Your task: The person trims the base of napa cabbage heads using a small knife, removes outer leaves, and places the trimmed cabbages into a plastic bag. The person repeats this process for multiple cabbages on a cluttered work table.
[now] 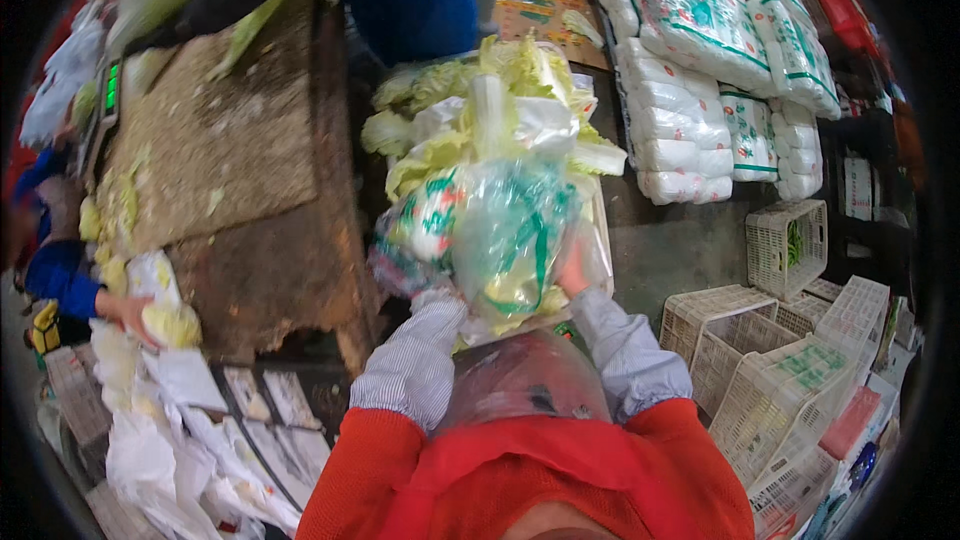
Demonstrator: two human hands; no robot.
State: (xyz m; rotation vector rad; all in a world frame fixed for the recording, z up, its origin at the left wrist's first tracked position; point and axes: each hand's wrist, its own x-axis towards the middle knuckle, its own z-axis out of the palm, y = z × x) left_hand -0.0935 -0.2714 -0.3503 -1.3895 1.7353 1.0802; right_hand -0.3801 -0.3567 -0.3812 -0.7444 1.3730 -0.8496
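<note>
A clear plastic bag [515, 225] with green print is in front of me, above a pile of cabbage leaves [440, 155]. At its right edge my right hand [573, 265], slightly blurred, appears closed on the plastic. My left hand [440, 290] is at the bag's lower left, its fingers mostly hidden by plastic and sleeve. Left of the bag, touching it, lies a bundle of printed plastic bags [425, 225] with green and red marks. Pale cabbage leaves stick up behind the clear bag, with white sheets among them. Grey striped sleeve covers [415, 350] reach to my wrists.
Left stands a worn wooden table [275, 285] with leaf scraps and a scale display [111, 87]. Another person's hand [130, 312] touches a cabbage [172, 325]. Wrapped white packs [690, 130] are stacked at right, above plastic crates [715, 325]. A blue bin [415, 0] stands behind.
</note>
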